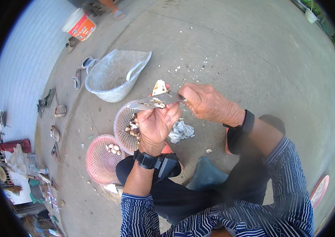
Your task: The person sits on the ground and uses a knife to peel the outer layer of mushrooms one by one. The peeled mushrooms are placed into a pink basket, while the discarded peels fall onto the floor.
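Note:
My right hand (204, 102) is closed on the handle end of a broad-bladed knife (146, 103), whose blade points left and carries pale, brown-stained scraps. My left hand (158, 121), palm up behind and below the blade, holds a pale cut piece (159, 87) with brown marks, perhaps a root or mushroom; the blade partly covers it. Just left of that hand, a whitish plastic basket (119, 126) contains several brown and white pieces (132, 127). Several paler, rounded pieces (113, 149) lie in a pink plastic basket (96, 160) beside it.
A worn grey tub (112, 91) stands beyond the baskets, with shoes (76, 80) along the left. A crumpled cloth or bag (181, 131) and scattered scraps lie on the concrete. A bucket (81, 26) and another person's foot (118, 14) are farther off. A pink container (319, 191) sits right.

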A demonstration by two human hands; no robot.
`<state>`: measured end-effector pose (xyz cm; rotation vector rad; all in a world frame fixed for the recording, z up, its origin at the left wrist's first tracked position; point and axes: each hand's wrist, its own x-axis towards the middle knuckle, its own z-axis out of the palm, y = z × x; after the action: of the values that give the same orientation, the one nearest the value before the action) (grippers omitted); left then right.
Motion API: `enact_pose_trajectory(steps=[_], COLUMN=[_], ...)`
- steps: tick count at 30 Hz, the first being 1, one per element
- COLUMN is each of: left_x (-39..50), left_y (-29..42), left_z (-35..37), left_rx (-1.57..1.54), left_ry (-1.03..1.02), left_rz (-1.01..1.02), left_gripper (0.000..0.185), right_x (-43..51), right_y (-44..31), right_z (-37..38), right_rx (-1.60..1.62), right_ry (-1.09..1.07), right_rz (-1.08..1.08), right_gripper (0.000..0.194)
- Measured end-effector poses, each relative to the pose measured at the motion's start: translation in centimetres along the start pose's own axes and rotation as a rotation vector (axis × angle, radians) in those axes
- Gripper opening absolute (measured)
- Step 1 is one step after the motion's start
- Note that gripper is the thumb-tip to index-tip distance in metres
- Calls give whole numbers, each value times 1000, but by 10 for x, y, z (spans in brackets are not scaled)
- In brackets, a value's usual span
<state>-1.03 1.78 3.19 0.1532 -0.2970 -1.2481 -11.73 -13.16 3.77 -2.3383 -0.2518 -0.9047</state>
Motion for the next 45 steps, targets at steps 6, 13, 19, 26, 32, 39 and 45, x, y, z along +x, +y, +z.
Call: enact_pose_trajectory(steps=[6,13,19,26,32,39,45], left_x=[0,-3,-4,-1,0,-2,-1], left_y=[-5,-2,1,11,7,5,10], left_z=[3,12,11,7,19,28,16], left_rx=[-48,-77,236,531,566,554,791], left_ry=[-30,-60,58,148,221,259,324], left_rz=[-42,-39,11,108,114,81,153], left_gripper=[46,44,39,28,26,28,34], right_x=[-7,-5,2,1,-10,-4,-4], right_y=[9,28,27,6,25,56,17], right_z=[3,8,-9,-9,-5,-9,-7], right_rx=[-34,-218,-212,-85,-238,-431,-175], right_ry=[6,33,41,-63,-55,-76,-68], right_rz=[32,169,230,-13,47,471,67], right_gripper=[14,13,13,14,11,12,14])
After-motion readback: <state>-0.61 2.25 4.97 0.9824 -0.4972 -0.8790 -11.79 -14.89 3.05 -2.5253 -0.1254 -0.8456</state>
